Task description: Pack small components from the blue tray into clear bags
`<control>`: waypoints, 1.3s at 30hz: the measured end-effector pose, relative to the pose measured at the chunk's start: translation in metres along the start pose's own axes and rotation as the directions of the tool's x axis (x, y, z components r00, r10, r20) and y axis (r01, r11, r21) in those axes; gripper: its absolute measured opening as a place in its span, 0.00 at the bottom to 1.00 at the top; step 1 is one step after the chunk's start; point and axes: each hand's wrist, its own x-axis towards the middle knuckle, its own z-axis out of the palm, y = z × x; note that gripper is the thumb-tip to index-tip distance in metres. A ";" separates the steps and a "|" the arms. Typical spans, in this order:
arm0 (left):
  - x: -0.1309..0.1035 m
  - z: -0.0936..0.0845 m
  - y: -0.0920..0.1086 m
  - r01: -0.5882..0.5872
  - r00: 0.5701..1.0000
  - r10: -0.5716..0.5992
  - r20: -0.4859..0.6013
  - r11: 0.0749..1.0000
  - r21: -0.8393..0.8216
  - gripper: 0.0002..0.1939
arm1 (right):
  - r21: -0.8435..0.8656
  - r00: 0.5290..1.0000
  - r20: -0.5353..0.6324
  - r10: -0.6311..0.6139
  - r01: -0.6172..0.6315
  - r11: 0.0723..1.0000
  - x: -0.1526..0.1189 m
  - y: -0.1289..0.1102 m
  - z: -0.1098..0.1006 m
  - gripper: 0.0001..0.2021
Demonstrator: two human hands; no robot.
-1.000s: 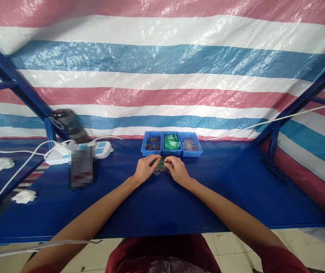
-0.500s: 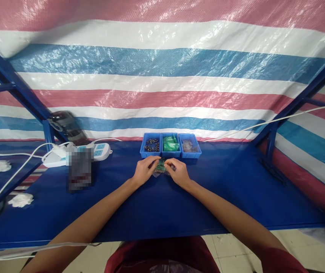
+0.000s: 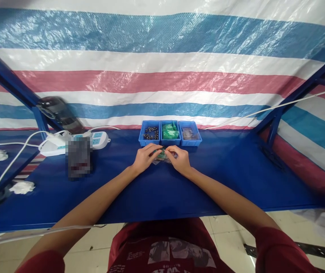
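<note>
Just in front of three small blue bins, my left hand (image 3: 145,158) and my right hand (image 3: 180,160) are close together with fingers pinched. Between them is a small clear plastic bag (image 3: 160,156) with something green in it. Both sets of fingertips are at its upper edge, and the fingers partly cover it. Clear plastic also shows under the right fingers; whether it is a second bag I cannot tell. The left bin (image 3: 146,143) contains small dark metallic parts (image 3: 152,133). Green packets (image 3: 170,131) fill the middle bin (image 3: 171,141), and flat clear bags (image 3: 189,133) lie in the right bin (image 3: 191,143).
Left on the blue table (image 3: 157,201) are a white power strip (image 3: 101,140) with cables, a blurred dark object (image 3: 78,157) and crumpled white tissue (image 3: 22,187). A dark bottle-like object (image 3: 61,113) leans behind. Striped sheeting (image 3: 162,81) hangs at the back; a dark cord (image 3: 272,156) lies right.
The head view has tilted down, so the bins and table appear higher and more of the red shirt shows. Both hands stay at the bag, with only slight finger movement.
</note>
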 end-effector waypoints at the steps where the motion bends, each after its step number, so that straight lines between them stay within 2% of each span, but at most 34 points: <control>1: 0.000 0.000 -0.001 -0.013 1.000 0.013 0.006 1.000 -0.010 0.12 | -0.001 1.000 0.000 -0.002 0.002 1.000 0.000 0.000 0.000 0.10; 6: -0.001 0.002 -0.003 -0.076 0.997 0.075 -0.016 0.997 -0.035 0.11 | -0.001 1.000 -0.016 -0.022 0.022 1.000 0.001 0.002 0.001 0.10; 14: -0.001 0.003 -0.003 -0.106 0.993 0.105 -0.054 0.994 -0.006 0.10 | 0.024 0.999 -0.014 -0.043 0.043 0.999 0.001 0.003 0.002 0.11; 29: -0.001 0.002 0.000 -0.046 0.998 0.045 -0.032 0.999 -0.011 0.09 | 0.071 0.997 -0.014 -0.079 0.080 0.994 0.002 0.003 0.003 0.09; 39: -0.002 0.002 -0.002 -0.051 0.999 0.051 -0.019 0.999 -0.013 0.11 | 0.081 0.995 0.013 -0.098 0.097 0.992 0.003 0.003 0.002 0.10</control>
